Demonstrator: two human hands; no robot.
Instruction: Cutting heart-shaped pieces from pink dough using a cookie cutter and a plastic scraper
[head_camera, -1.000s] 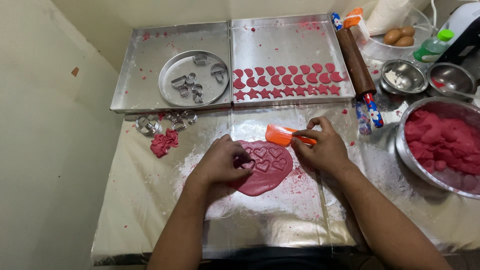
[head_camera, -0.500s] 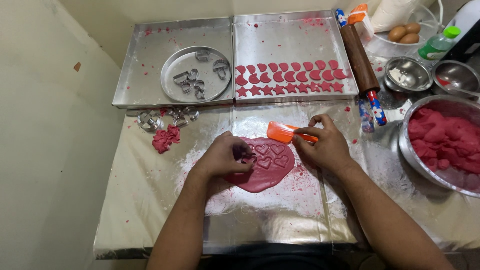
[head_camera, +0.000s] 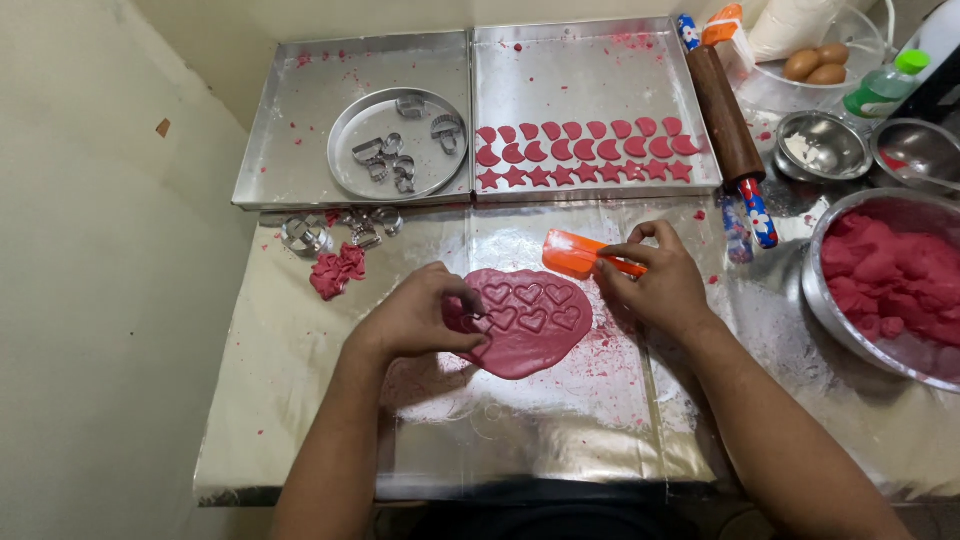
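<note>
A flat sheet of pink-red dough lies on the foil-covered table, stamped with several heart outlines. My left hand presses down at the sheet's left edge, fingers pinched around something small and hidden, probably a cutter. My right hand rests just right of the dough and holds an orange spatula whose blade points left above the sheet.
Two metal trays sit at the back: the left tray holds a round pan with cutters, the right tray rows of cut red shapes. Loose cutters, dough scraps, a rolling pin, a dough bowl, small bowls and eggs surround.
My left hand shifted slightly along the dough's left edge; my right hand keeps the spatula in about the same place. More heart outlines show in the sheet.
</note>
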